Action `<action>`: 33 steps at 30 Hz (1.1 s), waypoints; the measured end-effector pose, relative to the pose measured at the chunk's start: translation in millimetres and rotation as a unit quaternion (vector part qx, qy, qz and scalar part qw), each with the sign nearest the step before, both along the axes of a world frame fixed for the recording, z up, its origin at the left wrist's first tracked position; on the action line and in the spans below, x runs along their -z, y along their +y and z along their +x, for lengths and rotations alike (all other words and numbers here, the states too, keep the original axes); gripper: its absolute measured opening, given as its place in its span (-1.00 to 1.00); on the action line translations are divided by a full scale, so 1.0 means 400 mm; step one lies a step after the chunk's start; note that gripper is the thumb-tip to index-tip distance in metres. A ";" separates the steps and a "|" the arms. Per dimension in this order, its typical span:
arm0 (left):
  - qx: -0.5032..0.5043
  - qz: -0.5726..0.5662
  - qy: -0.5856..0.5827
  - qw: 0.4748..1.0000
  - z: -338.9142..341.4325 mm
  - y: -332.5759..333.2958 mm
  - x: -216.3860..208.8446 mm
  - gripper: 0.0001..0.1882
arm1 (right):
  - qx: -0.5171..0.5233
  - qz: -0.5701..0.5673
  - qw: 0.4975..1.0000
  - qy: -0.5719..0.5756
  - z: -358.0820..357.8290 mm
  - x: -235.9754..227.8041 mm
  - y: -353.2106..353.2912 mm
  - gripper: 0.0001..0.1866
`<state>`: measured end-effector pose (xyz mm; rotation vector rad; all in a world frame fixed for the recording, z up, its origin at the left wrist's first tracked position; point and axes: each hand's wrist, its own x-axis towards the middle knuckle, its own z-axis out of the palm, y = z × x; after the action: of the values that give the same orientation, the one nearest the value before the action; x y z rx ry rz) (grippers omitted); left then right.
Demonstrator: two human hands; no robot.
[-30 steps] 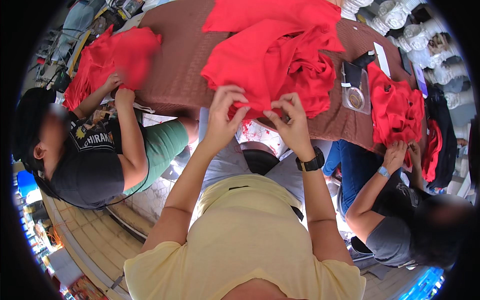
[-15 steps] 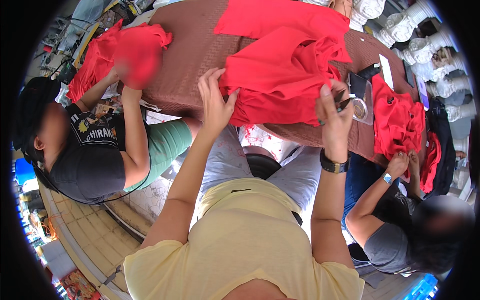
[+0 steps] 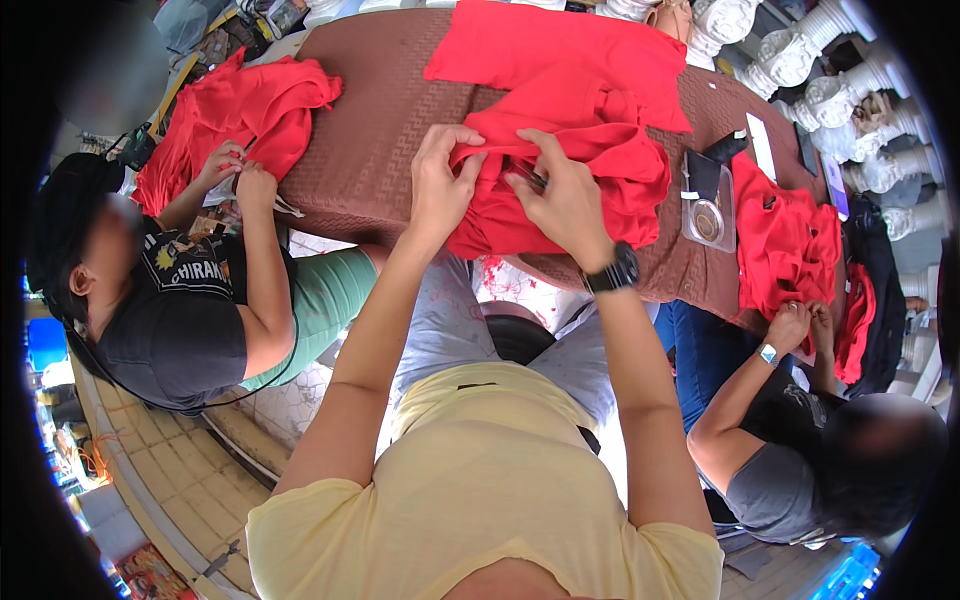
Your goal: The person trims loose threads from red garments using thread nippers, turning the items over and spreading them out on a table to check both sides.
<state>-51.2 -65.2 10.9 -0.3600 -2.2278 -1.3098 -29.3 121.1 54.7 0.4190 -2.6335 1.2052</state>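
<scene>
Bunched red cloth [image 3: 580, 150] lies on the table in front of me. My left hand [image 3: 445, 180] pinches a fold at its left side between thumb and fingers. Close beside it, my right hand [image 3: 566, 200] is curled over the same cloth, holding what looks like small dark thread snips [image 3: 536, 181]. Most of the snips is hidden by my fingers, and I cannot tell whether their blades touch the fabric.
The table has a brown patterned cover [image 3: 385, 110]. Flat red cloth [image 3: 550, 40] lies beyond the bunched piece. To the right are a clear plastic box [image 3: 709, 222] and a black case [image 3: 703, 175]. People on both sides handle red cloth [image 3: 785, 235]. White balusters [image 3: 800, 55] stand behind.
My right hand has moved left and inward with the snips, close to my left hand. My left hand has shifted slightly away from me, and the cloth is gathered up more.
</scene>
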 end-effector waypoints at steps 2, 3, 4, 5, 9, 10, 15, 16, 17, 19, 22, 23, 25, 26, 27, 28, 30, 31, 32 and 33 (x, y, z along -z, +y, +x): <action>0.009 0.048 0.060 0.997 -0.009 0.026 -0.044 -0.70 | 0.003 -0.069 0.998 0.007 -0.063 0.052 -0.002 -0.73; -0.010 0.037 0.071 0.997 -0.014 0.028 -0.067 -0.70 | 0.004 -0.104 0.994 0.009 -0.090 0.067 -0.004 -0.75; -0.034 0.027 0.083 0.996 -0.019 0.027 -0.089 -0.69 | 0.007 -0.158 0.987 0.029 -0.106 0.037 -0.005 -0.82; -0.056 0.017 0.094 0.994 -0.030 0.026 -0.101 -0.68 | 0.017 -0.163 0.985 0.047 -0.124 -0.002 0.013 -0.83; -0.102 -0.004 0.077 0.992 -0.176 -0.043 -0.101 -0.76 | 0.040 -0.144 0.972 0.180 -0.184 -0.226 0.081 -0.83; -0.099 0.027 0.095 0.990 -0.208 -0.057 -0.121 -0.79 | 0.050 -0.138 0.962 0.229 -0.205 -0.273 0.097 -0.82; 0.059 0.201 0.103 0.972 -0.229 -0.046 -0.295 -0.87 | 0.068 -0.160 0.947 0.270 -0.234 -0.376 0.270 -0.84; 0.134 0.204 0.093 0.965 -0.205 -0.043 -0.314 -0.86 | 0.073 -0.167 0.952 0.246 -0.217 -0.365 0.285 -0.81; 0.158 0.165 0.053 0.972 -0.188 -0.041 -0.304 -0.85 | 0.078 -0.173 0.956 0.223 -0.186 -0.347 0.296 -0.77; 0.208 0.081 -0.030 0.974 -0.153 -0.038 -0.276 -0.82 | 0.075 -0.177 0.973 0.130 -0.178 -0.247 0.353 -0.68; 0.204 -0.119 -0.199 0.951 -0.078 -0.045 -0.156 -0.75 | 0.098 -0.052 0.994 0.001 -0.132 -0.047 0.350 -0.66; 0.193 -0.160 -0.198 0.948 -0.053 -0.045 -0.118 -0.74 | 0.099 -0.060 0.993 0.014 -0.110 0.024 0.349 -0.61; 0.140 -0.171 -0.125 0.967 0.004 -0.048 -0.081 -0.75 | 0.135 -0.089 0.987 0.008 -0.028 0.049 0.308 -0.65; 0.093 -0.188 -0.068 0.975 0.036 -0.037 -0.086 -0.74 | 0.155 -0.108 0.982 0.016 0.017 0.050 0.287 -0.70; 0.047 -0.202 -0.008 0.978 0.055 -0.022 -0.093 -0.73 | 0.176 -0.124 0.976 0.028 0.045 0.050 0.273 -0.74; 0.012 -0.222 0.013 0.975 0.069 -0.011 -0.108 -0.69 | 0.162 -0.137 0.977 0.030 0.061 0.047 0.254 -0.77; 0.035 -0.157 0.033 0.986 0.072 0.022 -0.116 -0.67 | 0.136 -0.165 0.976 0.033 0.083 0.041 0.214 -0.82; 0.045 -0.124 0.044 0.990 0.073 0.041 -0.119 -0.65 | 0.109 -0.184 0.976 0.040 0.072 0.039 0.191 -0.82; 0.079 -0.091 0.050 0.991 0.059 0.061 -0.110 -0.62 | 0.103 -0.188 0.976 0.045 0.058 0.042 0.165 -0.81; 0.085 -0.068 0.006 0.994 0.056 0.083 -0.105 -0.61 | 0.098 -0.191 0.975 0.052 0.038 0.043 0.142 -0.81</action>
<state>-28.9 -32.1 52.9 -0.6190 -2.3248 -1.2387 -14.3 178.0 37.7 0.1443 -2.2219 1.5300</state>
